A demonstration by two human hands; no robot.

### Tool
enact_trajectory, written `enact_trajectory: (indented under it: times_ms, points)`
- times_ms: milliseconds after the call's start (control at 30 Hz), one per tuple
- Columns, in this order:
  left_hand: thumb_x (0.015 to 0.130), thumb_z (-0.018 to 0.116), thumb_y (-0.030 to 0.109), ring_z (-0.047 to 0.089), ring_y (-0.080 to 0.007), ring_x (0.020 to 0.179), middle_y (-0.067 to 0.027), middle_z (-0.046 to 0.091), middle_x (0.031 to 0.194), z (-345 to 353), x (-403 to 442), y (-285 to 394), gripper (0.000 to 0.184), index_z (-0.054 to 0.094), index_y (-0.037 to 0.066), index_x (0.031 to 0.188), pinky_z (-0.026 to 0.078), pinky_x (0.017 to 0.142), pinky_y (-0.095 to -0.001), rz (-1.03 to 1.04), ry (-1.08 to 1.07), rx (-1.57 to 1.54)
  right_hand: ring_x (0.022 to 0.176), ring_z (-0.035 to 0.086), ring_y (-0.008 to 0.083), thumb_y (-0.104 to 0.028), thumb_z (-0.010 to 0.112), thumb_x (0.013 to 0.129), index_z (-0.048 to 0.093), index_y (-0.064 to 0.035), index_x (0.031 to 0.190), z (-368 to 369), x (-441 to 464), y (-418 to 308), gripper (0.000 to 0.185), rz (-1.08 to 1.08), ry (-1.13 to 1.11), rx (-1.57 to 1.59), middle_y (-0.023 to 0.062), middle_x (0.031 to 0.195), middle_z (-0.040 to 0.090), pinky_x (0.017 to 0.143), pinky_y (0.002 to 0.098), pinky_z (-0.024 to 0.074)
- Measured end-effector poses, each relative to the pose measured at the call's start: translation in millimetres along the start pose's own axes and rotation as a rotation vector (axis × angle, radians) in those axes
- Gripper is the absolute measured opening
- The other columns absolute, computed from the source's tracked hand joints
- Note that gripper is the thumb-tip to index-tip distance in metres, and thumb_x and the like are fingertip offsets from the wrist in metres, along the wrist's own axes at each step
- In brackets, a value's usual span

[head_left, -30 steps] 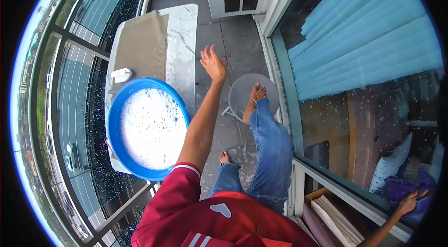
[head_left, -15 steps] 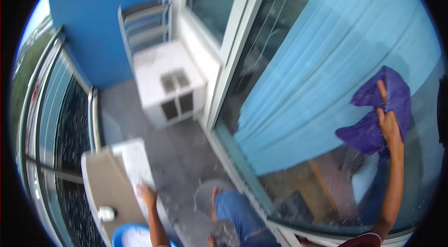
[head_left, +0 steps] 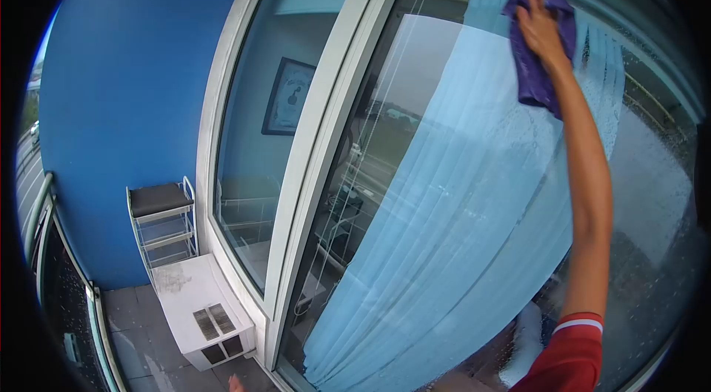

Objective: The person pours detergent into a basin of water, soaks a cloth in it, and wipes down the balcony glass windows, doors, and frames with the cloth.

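High on the wet glass pane (head_left: 474,192), my right hand (head_left: 544,33) presses a purple cloth (head_left: 537,81) flat, fingers lying over the fabric. The cloth hangs down below my palm in folds. My right arm reaches up in a red sleeve. Behind the glass hangs a light blue curtain (head_left: 444,244). Only a small bit of my left hand (head_left: 235,384) shows at the bottom edge, near the white boxy unit; its fingers are mostly cut off by the frame. Water drops dot the pane around the cloth.
A white air-conditioner unit (head_left: 181,285) stands on the grey tiled floor (head_left: 137,333) by the window frame (head_left: 318,125). Behind it is a shelf rack (head_left: 159,203) against a blue wall (head_left: 133,81). A railing (head_left: 44,222) runs along the left.
My right hand has moved the purple cloth from low on the glass up to the top. The view has tilted upward; the table and blue basin have left it, and my left hand nearly so.
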State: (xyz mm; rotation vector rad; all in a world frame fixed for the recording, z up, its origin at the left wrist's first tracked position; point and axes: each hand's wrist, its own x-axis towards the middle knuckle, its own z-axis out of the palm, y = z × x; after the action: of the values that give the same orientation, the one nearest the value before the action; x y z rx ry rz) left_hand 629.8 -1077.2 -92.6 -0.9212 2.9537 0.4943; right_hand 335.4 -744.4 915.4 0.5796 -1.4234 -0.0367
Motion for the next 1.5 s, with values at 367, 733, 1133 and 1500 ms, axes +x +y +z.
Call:
enact_trajectory:
  times_ms: [367, 733, 1133, 1500]
  points:
    - [0.082, 0.057, 0.025, 0.024, -0.0381, 0.128, -0.0144, 0.018, 0.143, -569.6, 167.3, 386.0, 0.068, 0.022, 0.016, 0.139, 0.024, 0.099, -0.0505, 0.712, 1.020, -0.630, 0.123, 0.035, 0.0329, -0.040, 0.034, 0.090, 0.028, -0.0126, 0.136, -117.9, 90.1, 143.3, 0.054, -0.119, -0.201, 0.016, 0.0187, 0.133, 0.036, 0.099, 0.0391, 0.0259]
    - [0.085, 0.051, 0.037, 0.010, -0.0381, 0.132, -0.0161, 0.011, 0.145, -557.1, 200.7, 387.6, 0.063, 0.023, 0.018, 0.139, 0.007, 0.103, -0.0561, 0.629, 1.057, -0.616, 0.130, 0.019, 0.0362, -0.067, 0.025, 0.081, 0.027, -0.0184, 0.137, -348.4, 62.8, 322.2, 0.074, 0.855, 0.275, -1.062, 0.0068, 0.143, 0.023, 0.098, 0.0619, 0.0116]
    - [0.085, 0.049, 0.040, 0.012, -0.0387, 0.132, -0.0154, 0.018, 0.144, -543.2, 221.7, 381.7, 0.060, 0.029, 0.018, 0.137, 0.002, 0.103, -0.0554, 0.536, 1.187, -0.464, 0.124, 0.027, 0.0379, -0.046, 0.034, 0.085, 0.044, -0.0066, 0.125, 82.1, 219.0, -12.2, 0.057, 0.345, 0.240, -0.750, 0.0162, 0.130, 0.039, 0.102, 0.0586, 0.0084]
    - [0.079, 0.057, 0.030, 0.015, -0.0384, 0.132, -0.0144, 0.019, 0.144, -547.5, 217.0, 385.6, 0.066, 0.028, 0.016, 0.137, 0.005, 0.104, -0.0541, 0.499, 1.230, -0.400, 0.134, 0.016, 0.0205, -0.030, 0.028, 0.089, 0.029, -0.0174, 0.136, -37.2, 219.3, 92.9, 0.049, -0.440, -0.189, -0.773, -0.0017, 0.145, 0.020, 0.107, 0.0501, 0.0065]
